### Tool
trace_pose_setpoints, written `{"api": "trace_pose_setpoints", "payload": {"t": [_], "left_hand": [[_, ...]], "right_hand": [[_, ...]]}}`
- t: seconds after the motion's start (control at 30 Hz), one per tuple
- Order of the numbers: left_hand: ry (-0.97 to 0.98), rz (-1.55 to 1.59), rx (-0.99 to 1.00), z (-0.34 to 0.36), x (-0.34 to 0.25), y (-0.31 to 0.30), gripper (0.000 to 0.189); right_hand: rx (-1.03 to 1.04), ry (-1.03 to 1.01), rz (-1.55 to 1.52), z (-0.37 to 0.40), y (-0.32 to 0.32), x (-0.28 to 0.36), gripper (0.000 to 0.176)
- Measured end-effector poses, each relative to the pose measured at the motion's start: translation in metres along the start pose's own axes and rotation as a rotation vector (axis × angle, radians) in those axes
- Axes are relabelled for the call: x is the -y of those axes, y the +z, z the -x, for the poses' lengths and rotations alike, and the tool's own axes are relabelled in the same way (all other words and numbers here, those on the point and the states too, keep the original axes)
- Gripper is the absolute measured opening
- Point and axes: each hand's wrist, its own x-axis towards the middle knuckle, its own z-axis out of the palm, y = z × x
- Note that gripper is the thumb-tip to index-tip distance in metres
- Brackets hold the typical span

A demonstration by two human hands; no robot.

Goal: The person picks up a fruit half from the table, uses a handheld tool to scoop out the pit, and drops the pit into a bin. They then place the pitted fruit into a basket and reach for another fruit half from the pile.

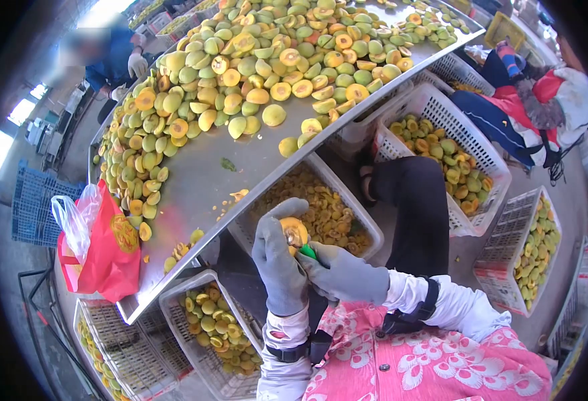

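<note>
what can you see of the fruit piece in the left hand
The fruit piece is rounded, its orange cut face turned toward the camera around a darker, brownish centre; whether stone or hollow is unclear. The gloved left hand holds it in front of the wearer. A green tool in the right hand is at its lower edge, contact uncertain.

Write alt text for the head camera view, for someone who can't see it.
A gloved left hand holds a halved stone fruit, while the gloved right hand holds a small green tool at its edge. Beyond, a metal table is heaped with fruit halves; plastic crates of fruit stand around.
</note>
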Motion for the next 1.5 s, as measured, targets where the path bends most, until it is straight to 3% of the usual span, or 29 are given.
{"api": "trace_pose_setpoints", "payload": {"t": [0.03, 0.1, 0.27, 0.33, 0.4, 0.47, 0.5, 0.53, 0.6, 0.63, 0.67, 0.73, 0.77, 0.9, 0.97, 1.07, 1.13, 1.17, 1.2, 1.23, 1.3, 1.33, 1.4, 1.47, 1.5], "left_hand": [[0.001, 0.001, 0.0, -0.001, 0.004, -0.003, 0.04], [-0.093, -0.013, 0.037, -0.005, 0.015, -0.012, 0.048], [-0.034, -0.236, 0.047, -0.006, 0.018, -0.013, 0.043], [-0.164, 0.045, 0.23, -0.007, 0.02, -0.021, 0.046], [-0.147, 0.154, 0.222, -0.006, 0.036, -0.018, 0.047], [-0.387, 0.395, -0.029, -0.006, 0.045, -0.015, 0.047], [-0.378, 0.428, -0.027, -0.011, 0.065, -0.026, 0.046], [-0.386, 0.426, -0.03, -0.01, 0.067, -0.028, 0.046], [-0.264, 0.343, -0.345, -0.005, 0.069, -0.035, 0.051], [-0.203, 0.184, -0.279, -0.001, 0.062, -0.042, 0.035], [-0.206, 0.18, -0.285, 0.002, 0.058, -0.045, 0.035], [0.185, -0.33, -0.042, 0.006, 0.053, -0.051, 0.026], [0.502, -0.674, 0.031, 0.003, 0.052, -0.057, 0.032], [0.355, -0.59, -0.071, 0.014, 0.055, -0.047, 0.027], [-0.098, -0.113, -0.376, 0.017, 0.06, -0.04, 0.034], [-0.027, -0.129, -0.472, 0.033, 0.049, -0.036, 0.02], [0.116, -0.397, -0.458, 0.049, 0.027, -0.058, 0.019], [0.046, -0.455, -0.595, 0.052, 0.016, -0.073, 0.019], [0.129, -0.526, -0.71, 0.058, 0.028, -0.117, 0.015], [0.213, -1.177, -0.764, 0.062, 0.025, -0.156, 0.012], [0.235, -1.308, -0.851, 0.063, 0.013, -0.208, 0.019], [0.231, -1.312, -0.844, 0.051, 0.009, -0.198, 0.019], [0.348, -1.063, -0.713, 0.01, -0.013, -0.151, 0.023], [0.146, -0.646, -0.261, -0.041, -0.01, -0.13, 0.027], [0.11, -0.692, -0.107, -0.079, 0.002, -0.131, 0.032]], "right_hand": [[0.204, 0.318, -0.224, 0.005, -0.006, 0.013, 0.031], [0.274, 0.385, -0.332, 0.009, -0.012, 0.02, 0.032], [0.523, 0.479, -0.727, 0.005, -0.022, 0.003, 0.035], [0.738, 0.561, -0.974, 0.002, -0.027, -0.002, 0.039], [0.753, 0.532, -1.027, -0.004, -0.024, -0.022, 0.039], [0.885, 0.606, -1.325, -0.014, -0.023, -0.039, 0.04], [0.796, 0.503, -1.131, -0.01, -0.024, -0.042, 0.038], [0.793, 0.508, -1.138, -0.006, -0.024, -0.041, 0.038], [0.593, 0.482, -1.076, 0.0, -0.022, -0.037, 0.038], [0.471, 0.557, -0.936, -0.003, -0.023, -0.033, 0.037], [0.474, 0.563, -0.94, -0.005, -0.017, -0.035, 0.037], [-0.101, 0.113, 0.209, -0.014, -0.003, -0.045, 0.035], [-0.194, -0.095, 0.547, -0.02, 0.0, -0.05, 0.022], [-0.211, -0.185, 0.754, -0.023, 0.003, -0.056, 0.019], [-0.198, -0.004, 0.969, -0.031, 0.006, -0.068, 0.021], [-0.22, 0.153, 1.013, -0.053, -0.002, -0.087, 0.019], [-0.245, 0.088, 0.964, -0.061, -0.025, -0.125, 0.022], [-0.247, 0.058, 0.954, -0.058, -0.032, -0.134, 0.024], [-0.246, 0.035, 0.941, -0.053, -0.033, -0.14, 0.027], [-0.253, 0.081, 0.957, -0.05, -0.033, -0.137, 0.031], [-0.19, 0.12, 0.903, -0.044, -0.036, -0.135, 0.032], [-0.121, 0.157, 0.853, -0.041, -0.036, -0.134, 0.032], [-0.135, 0.177, 0.812, -0.04, -0.032, -0.126, 0.029], [-0.1, 0.15, 0.738, -0.041, -0.031, -0.126, 0.033], [-0.138, 0.152, 0.719, -0.042, -0.032, -0.126, 0.03]]}}
